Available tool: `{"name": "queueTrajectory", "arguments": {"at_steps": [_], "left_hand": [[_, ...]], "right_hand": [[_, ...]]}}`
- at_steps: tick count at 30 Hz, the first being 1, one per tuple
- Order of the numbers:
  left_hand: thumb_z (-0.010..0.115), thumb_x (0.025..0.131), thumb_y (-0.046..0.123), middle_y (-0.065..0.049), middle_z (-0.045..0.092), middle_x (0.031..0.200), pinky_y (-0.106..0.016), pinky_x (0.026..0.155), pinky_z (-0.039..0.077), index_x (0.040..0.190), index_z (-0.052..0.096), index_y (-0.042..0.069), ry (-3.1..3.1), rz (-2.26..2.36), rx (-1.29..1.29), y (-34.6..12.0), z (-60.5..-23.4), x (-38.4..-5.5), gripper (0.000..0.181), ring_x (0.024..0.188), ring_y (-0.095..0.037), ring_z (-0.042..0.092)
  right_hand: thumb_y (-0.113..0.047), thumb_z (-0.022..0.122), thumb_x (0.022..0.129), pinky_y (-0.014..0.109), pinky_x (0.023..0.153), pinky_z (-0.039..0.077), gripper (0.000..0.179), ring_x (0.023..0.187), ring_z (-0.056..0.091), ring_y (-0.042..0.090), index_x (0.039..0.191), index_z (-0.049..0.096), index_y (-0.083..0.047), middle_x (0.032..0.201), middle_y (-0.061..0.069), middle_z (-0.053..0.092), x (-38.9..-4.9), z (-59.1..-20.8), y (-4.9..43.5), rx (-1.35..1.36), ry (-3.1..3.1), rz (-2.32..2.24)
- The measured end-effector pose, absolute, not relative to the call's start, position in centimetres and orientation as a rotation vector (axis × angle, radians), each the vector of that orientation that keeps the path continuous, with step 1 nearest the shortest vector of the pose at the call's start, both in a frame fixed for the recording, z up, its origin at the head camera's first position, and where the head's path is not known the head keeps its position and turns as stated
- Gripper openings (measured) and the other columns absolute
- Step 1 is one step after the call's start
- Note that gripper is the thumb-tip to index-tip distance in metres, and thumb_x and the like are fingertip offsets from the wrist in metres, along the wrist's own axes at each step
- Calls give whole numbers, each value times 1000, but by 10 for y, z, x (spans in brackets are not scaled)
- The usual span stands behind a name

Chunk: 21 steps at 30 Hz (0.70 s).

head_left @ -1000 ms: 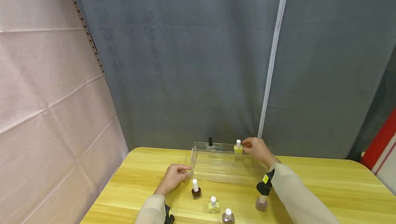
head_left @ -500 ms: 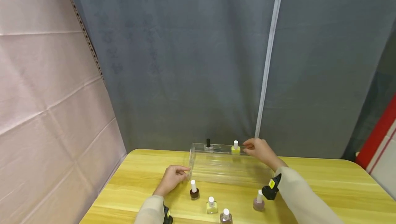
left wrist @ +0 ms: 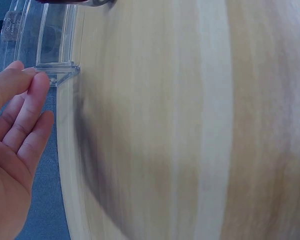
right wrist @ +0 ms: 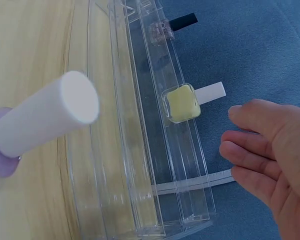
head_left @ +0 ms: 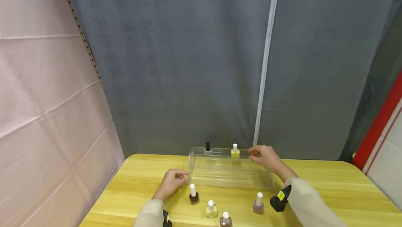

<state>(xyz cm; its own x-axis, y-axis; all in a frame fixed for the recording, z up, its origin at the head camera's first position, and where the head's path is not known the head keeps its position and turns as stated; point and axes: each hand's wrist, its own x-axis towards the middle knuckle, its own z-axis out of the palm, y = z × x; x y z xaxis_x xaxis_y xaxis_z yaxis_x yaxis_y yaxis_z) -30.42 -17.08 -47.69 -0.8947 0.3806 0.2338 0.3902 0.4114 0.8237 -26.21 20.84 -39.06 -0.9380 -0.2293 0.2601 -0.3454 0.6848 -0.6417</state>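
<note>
A clear acrylic tiered rack [head_left: 230, 171] stands at the back of the wooden table. On its top tier are a yellow nail polish bottle [head_left: 235, 152] with a white cap and a sparkly one [right wrist: 161, 31] with a black cap. My left hand [head_left: 171, 183] is at the rack's left end, its thumb and forefinger pinching the end panel's edge. My right hand [head_left: 267, 159] is just right of the yellow bottle, apart from it, fingers loosely bent and holding nothing. In the right wrist view a gap shows between fingertips and cap.
In front of the rack stand white-capped polish bottles: a dark one [head_left: 194, 198], a pale yellow one [head_left: 211, 211], a brownish one [head_left: 225, 221] and a mauve one [head_left: 258, 206]. A grey curtain [head_left: 176, 80] hangs behind the table [head_left: 317, 192]; pink cloth [head_left: 56, 115] hangs at the left.
My right hand has let go of the yellow bottle on the top tier and drawn away to the right. The left hand keeps its place at the rack's end. The head view has shifted slightly.
</note>
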Motion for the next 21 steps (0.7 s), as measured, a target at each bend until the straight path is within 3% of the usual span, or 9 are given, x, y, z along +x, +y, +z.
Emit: {"name": "queueTrajectory", "arguments": {"at_steps": [9, 16, 21], "left_hand": [[63, 82, -8, -17, 65, 78, -23, 53, 48, 104, 67, -8, -2621, -1546, -746, -172, -477, -303, 23, 64, -24, 61], [64, 81, -7, -15, 65, 78, -24, 54, 49, 103, 67, -7, -2621, -1522, -748, -171, -475, -302, 22, 63, -14, 59], [63, 81, -9, -17, 65, 79, -25, 56, 51, 104, 67, -8, -2615, -1536, -747, -171, -475, -301, 23, 65, -17, 61]], "right_hand": [[-5, 61, 88, 32, 74, 53, 25, 92, 63, 26, 111, 62, 5, 105, 16, 65, -249, -392, 210, 488, -2717, 1124], [-6, 61, 89, 32, 74, 53, 25, 92, 63, 27, 111, 62, 5, 105, 15, 65, -240, -393, 211, 536, -2714, 1053], [-8, 61, 89, 33, 74, 53, 26, 92, 63, 26, 112, 63, 3, 104, 13, 66, -233, -395, 212, 517, -2725, 1012]]}}
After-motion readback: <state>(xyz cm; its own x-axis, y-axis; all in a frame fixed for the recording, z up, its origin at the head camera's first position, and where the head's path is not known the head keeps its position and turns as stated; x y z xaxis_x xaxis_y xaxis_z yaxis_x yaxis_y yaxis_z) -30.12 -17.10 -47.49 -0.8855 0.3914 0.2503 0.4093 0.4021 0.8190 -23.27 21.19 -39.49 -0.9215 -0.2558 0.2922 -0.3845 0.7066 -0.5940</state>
